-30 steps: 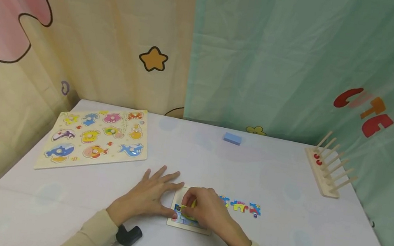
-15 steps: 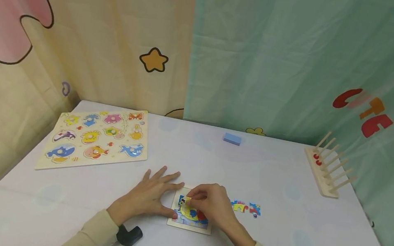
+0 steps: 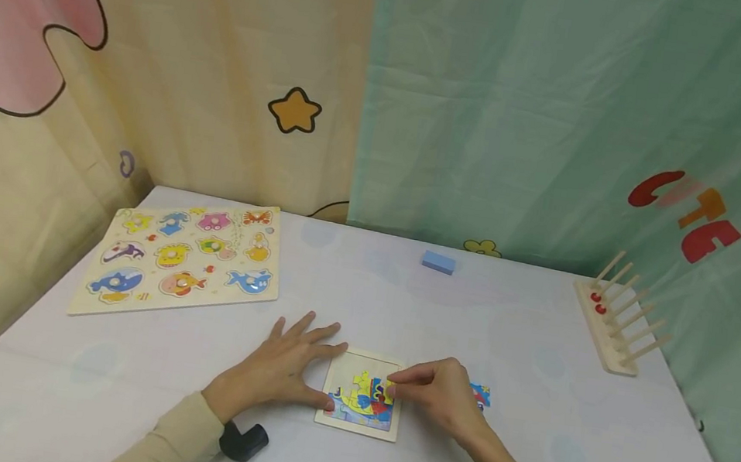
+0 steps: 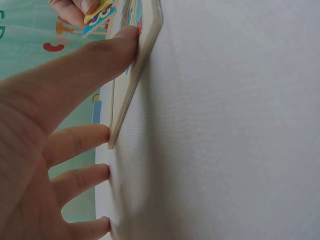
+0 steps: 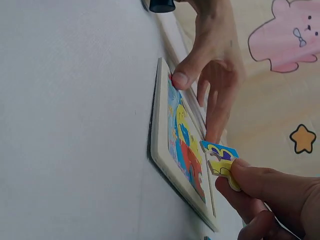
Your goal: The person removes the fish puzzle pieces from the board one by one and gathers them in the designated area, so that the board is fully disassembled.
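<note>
Pinches the piece (image 5: 220, 159) by its yellow part between thumb and fingers of the right hand (image 3: 443, 397), at the right side of the tray (image 3: 354, 431). Points its blue edge leftward, away from those fingers, tilted off flat. Shows no clear long axis: roughly square, with a knob. Leaves the bare recess (image 3: 347, 366) farther off and to the left of that pinch, beyond the filled near part. Cannot tell contact from clearance between piece and tray. Rests the left hand (image 3: 286, 364) at the tray's left side, fingers apart, farther from the piece: thumb on the near-left part, one fingertip at the far-left corner. Has one loose piece (image 3: 481, 394) in sight on the bench (image 3: 349, 283), partly hidden behind the right hand.
</note>
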### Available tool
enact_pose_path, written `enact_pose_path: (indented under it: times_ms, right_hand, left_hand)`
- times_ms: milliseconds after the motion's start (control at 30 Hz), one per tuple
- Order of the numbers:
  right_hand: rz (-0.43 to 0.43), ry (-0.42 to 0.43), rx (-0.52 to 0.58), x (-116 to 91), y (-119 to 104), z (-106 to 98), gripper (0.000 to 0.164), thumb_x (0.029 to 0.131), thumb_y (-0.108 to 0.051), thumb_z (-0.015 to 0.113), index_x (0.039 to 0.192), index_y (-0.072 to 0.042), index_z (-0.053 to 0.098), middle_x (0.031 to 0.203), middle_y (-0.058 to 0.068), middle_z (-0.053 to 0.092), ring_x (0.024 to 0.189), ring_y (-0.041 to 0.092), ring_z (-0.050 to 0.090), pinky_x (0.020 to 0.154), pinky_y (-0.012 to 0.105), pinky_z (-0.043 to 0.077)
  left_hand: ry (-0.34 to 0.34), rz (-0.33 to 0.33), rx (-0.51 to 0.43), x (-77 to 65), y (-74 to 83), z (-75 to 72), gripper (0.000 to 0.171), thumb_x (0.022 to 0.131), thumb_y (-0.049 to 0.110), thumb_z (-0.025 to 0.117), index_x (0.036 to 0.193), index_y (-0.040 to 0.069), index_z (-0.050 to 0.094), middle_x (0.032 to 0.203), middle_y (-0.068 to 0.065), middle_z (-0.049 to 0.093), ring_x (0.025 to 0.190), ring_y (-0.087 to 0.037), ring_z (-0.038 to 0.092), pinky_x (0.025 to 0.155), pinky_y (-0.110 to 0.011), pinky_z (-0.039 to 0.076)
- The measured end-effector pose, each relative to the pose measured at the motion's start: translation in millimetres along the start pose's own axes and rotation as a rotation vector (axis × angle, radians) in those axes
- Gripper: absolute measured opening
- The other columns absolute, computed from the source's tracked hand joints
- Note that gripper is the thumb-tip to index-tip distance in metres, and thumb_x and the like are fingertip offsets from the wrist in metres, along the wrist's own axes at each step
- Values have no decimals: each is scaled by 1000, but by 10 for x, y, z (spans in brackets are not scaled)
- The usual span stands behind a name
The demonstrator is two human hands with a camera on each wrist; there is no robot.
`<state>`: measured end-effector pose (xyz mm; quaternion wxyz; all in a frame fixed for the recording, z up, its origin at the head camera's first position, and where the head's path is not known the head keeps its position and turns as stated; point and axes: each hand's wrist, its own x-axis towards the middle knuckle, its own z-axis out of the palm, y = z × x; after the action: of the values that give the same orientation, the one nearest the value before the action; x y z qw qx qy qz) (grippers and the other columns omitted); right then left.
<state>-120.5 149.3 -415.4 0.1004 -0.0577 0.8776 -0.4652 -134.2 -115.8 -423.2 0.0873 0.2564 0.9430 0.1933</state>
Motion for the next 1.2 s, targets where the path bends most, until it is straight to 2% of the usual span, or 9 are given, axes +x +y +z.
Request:
enact_pose_path:
  times_ms: [233,433,1000,1200]
  right_hand:
    - [81,56,-21,-82,90,-174,10,72,-17,87,80,-16,81,87,-3,74,84,14,60,68,29,51]
    - [133,80,-9,-139,170,-241,11,72,-16,87,81,-16,81,88,-3,75,86,14,60,68,26,51]
    - [161,89,-51,-198,257,-241,11,70,-12,87,77,-14,80,83,-3,72,82,14,59,64,24,50]
    - [148,114,-88,-223,252,-228,12,68,-13,88,75,-17,79,73,-6,72,81,10,60,66,24,49]
  left_hand:
    - [1,-5,-8,8,0,3,82,68,58,83,137,20,60,154,-6,41,146,-43,20,108,-75,11]
    - [-2,-12,-19,2,0,-2,82,68,57,83,137,20,60,154,-6,41,146,-43,18,108,-74,9]
    - [-5,-12,-40,-5,4,6,81,68,55,84,137,20,60,154,-7,41,146,-43,18,109,-74,8]
    - [-2,-6,-47,-2,9,4,81,68,54,84,137,19,60,154,-7,41,146,-43,18,108,-74,8]
